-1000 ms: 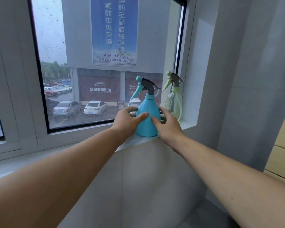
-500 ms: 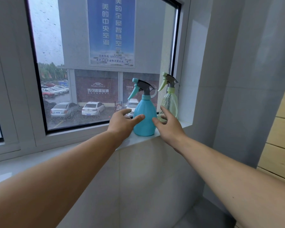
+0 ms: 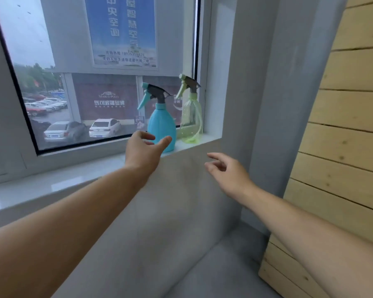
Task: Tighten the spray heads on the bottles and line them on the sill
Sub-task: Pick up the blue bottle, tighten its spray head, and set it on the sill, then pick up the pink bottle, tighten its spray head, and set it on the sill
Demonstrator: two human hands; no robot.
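Two spray bottles stand upright at the far right end of the window sill (image 3: 91,179), side by side, close but whether touching is unclear. The blue spray bottle (image 3: 162,127) is on the left, opaque, with a grey and teal trigger head (image 3: 154,94) pointing left. The green spray bottle (image 3: 191,121) is on the right, translucent, tucked by the window reveal wall (image 3: 222,72), its head (image 3: 187,83) also pointing left.

The left hand (image 3: 143,150) hovers just in front of the blue bottle's base, fingers spread and loose, gripping nothing; the thumb overlaps the bottle's lower edge in view, contact unclear. The right hand (image 3: 226,171) hangs lower and nearer, well apart from both bottles, fingers relaxed and part curled, empty.

Handling, as a judgement: thin moulded plastic, light; fill level can't be read on the blue one, and the green one looks near empty. The smooth walls look a bit slippery, and the green one likely flexes if squeezed. Best hold is around the waist of the body with one hand, the collar under the trigger head with the other for twisting. They look top-heavy when empty, so tip easily.

Around: window glass (image 3: 73,82) close behind, with a parking lot and poster outside. A wooden slat panel (image 3: 349,125) is at right, clear of the bottles. The reveal wall crowds the green bottle's right side. The rest of the sill to the left is free.
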